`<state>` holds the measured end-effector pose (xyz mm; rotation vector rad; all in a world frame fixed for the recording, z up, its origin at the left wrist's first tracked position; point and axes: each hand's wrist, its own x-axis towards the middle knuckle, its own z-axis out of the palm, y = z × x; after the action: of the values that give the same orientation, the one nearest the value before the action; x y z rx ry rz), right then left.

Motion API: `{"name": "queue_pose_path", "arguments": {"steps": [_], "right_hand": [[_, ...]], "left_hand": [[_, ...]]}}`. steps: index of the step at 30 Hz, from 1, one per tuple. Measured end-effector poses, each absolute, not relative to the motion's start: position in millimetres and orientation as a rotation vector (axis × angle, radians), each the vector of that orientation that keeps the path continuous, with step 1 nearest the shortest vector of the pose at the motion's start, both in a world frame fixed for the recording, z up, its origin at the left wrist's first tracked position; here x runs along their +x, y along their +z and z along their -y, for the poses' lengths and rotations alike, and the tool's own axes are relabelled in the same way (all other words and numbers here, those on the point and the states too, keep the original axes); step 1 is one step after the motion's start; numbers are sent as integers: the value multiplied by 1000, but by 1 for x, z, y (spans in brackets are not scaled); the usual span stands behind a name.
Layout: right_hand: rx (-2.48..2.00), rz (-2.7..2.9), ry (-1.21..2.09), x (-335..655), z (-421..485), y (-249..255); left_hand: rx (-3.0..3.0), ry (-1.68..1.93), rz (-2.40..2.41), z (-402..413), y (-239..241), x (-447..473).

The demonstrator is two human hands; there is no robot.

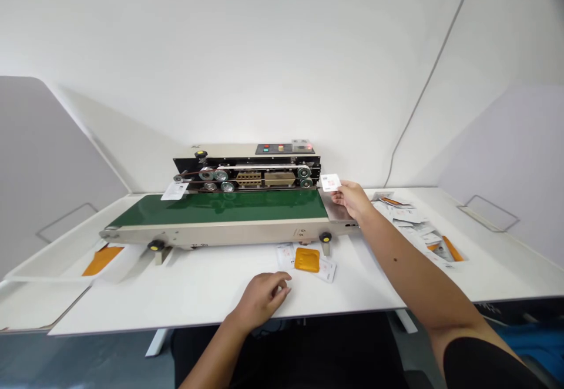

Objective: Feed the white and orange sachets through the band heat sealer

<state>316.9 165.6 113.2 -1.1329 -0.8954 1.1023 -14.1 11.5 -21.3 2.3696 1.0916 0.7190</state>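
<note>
My right hand [351, 198] pinches a small white printed sachet [330, 182] by its right edge, at the right end of the band sealing machine [247, 160]. Beneath that hand is the machine's metal side plate [337, 205]. Close to the table's front edge rests my left hand [264, 298], empty, its fingers loosely bent and the thumb apart from them. Just beyond its fingertips lie an orange packet [307, 260] and, partly under it, white printed sachets [326, 270]. Another white sachet [175, 190] sticks out of the machine's left end, above the green conveyor belt [220, 210].
A pile of white sachets [408, 215], with some orange pieces among them, lies on the white table [211, 295] at the right. On the left, a white bin [127, 260] holds something orange. Black knobs [325, 237] project from the conveyor's front. A wall stands behind.
</note>
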Motion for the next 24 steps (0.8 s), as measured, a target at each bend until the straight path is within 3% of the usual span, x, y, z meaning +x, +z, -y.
{"name": "queue_pose_path", "arguments": {"steps": [6, 15, 17, 21, 24], "right_hand": [[-1165, 957, 1265, 289, -175, 110], [-1235, 1084, 1259, 247, -183, 120], [-1263, 1137, 1123, 245, -172, 121], [-1221, 1387, 438, 242, -116, 98], [-1102, 1820, 361, 234, -60, 54]], "left_hand": [[2488, 644, -1031, -11, -15, -12], [2542, 695, -1001, -13, -27, -14], [2546, 699, -1000, -13, -28, -14], [2546, 712, -996, -11, -23, -15], [2550, 735, -986, -10, -19, -15]]}}
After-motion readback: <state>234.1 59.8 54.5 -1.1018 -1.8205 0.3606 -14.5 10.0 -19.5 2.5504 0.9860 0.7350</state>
